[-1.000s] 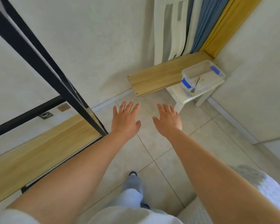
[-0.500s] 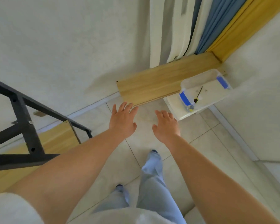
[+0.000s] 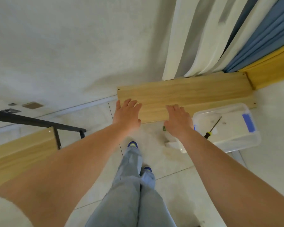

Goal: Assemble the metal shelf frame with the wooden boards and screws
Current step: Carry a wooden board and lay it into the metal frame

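A light wooden board (image 3: 195, 94) leans against the wall below the curtains, straight ahead. My left hand (image 3: 126, 114) reaches out flat over its lower left corner, fingers straight. My right hand (image 3: 177, 119) is stretched out over the board's lower edge, fingers straight; whether either hand touches the wood I cannot tell. The black metal shelf frame (image 3: 39, 124) stands at the left, with another wooden board (image 3: 21, 151) lying in it.
A clear plastic box with blue clips (image 3: 233, 128) sits on a white stool at the right, and a screwdriver (image 3: 212, 126) lies on the box. White, blue and yellow curtains (image 3: 220, 38) hang behind. My legs stand on the tiled floor (image 3: 179, 163).
I have stepped closer to the leaning board. Both hands moved forward and now overlap its lower edge. The metal frame has slid further left in view.
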